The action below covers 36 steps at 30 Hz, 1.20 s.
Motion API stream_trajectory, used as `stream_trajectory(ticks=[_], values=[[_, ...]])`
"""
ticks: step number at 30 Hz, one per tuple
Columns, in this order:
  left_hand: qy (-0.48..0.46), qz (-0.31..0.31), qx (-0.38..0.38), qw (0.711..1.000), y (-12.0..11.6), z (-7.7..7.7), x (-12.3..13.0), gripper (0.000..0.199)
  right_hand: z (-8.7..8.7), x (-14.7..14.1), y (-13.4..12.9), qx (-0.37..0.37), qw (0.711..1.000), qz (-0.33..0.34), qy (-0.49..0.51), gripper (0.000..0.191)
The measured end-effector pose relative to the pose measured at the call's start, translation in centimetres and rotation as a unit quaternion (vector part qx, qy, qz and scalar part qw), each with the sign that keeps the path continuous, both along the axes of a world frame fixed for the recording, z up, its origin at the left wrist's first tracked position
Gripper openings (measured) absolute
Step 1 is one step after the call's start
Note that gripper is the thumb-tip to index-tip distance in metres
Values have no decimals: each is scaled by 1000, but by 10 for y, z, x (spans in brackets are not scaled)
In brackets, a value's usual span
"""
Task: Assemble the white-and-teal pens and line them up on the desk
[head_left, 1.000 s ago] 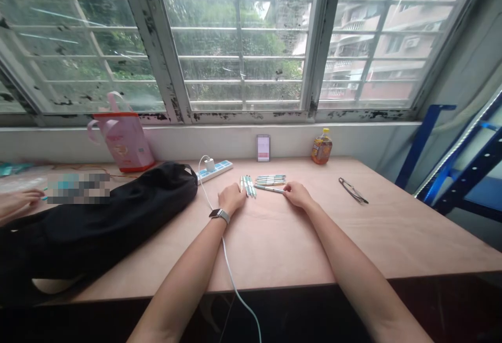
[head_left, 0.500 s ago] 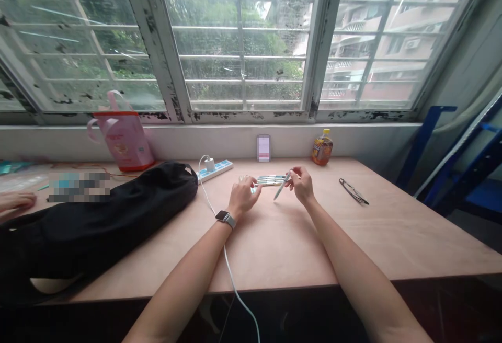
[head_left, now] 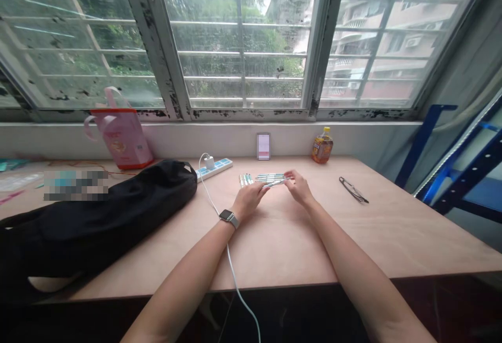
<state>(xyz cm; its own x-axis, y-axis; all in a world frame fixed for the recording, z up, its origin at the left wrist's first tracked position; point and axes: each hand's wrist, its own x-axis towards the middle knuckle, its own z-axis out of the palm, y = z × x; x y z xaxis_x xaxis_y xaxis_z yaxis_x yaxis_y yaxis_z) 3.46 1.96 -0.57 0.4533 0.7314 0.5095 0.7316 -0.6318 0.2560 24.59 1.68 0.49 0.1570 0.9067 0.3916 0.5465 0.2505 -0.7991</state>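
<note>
A slim pale pen [head_left: 276, 183] lies level between my two hands, just in front of a row of similar pens [head_left: 270, 176] placed side by side on the table. My left hand [head_left: 250, 198], below a wrist with a smartwatch [head_left: 228, 217], pinches its left end. The other end is between the fingertips of my right hand [head_left: 298, 186]. Beyond my left hand, several more short-looking pens [head_left: 246, 179] point away from me, their near ends partly hidden by that hand.
A phone [head_left: 263, 146] leans on the wall, with a bottle [head_left: 322, 146] to its right. Eyeglasses [head_left: 353, 190] lie at right. On the left are a power strip [head_left: 223, 166], a black bag [head_left: 157, 196] and a pink jug-shaped bag [head_left: 123, 141]. A white cable [head_left: 231, 264] crosses the front edge.
The pen in my right hand has gone from slanted to level, and my left hand has come down and right to grip its other end. A hand at far left has left the view.
</note>
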Motion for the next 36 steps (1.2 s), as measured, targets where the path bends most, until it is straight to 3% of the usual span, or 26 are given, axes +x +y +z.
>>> stream_trajectory(ticks=[2,5,8,11,15,25,30,36], values=[[-4,-4,-8,1000,1,-1,-1,38,2,-5,-7,35,988,17,-152,21],[-14,-18,-22,999,2,-4,-1,44,5,-14,-15,25,969,80,-234,20],[-24,-28,-31,999,1,-4,0,47,6,-20,-18,8,965,162,-209,24],[-32,3,-27,999,0,-1,0,43,5,-19,-16,2,968,201,-153,27],[-36,10,-32,999,-1,2,-1,34,0,-12,-9,-27,974,191,-120,26],[-82,-106,-90,987,-4,1,-1,46,-2,-14,-7,-58,964,246,-78,34],[-158,-99,-121,975,-1,-1,0,57,-3,-12,-5,-44,965,254,-46,29],[-183,-87,-127,971,0,-4,1,60,-5,-16,-8,-50,969,234,-57,18]])
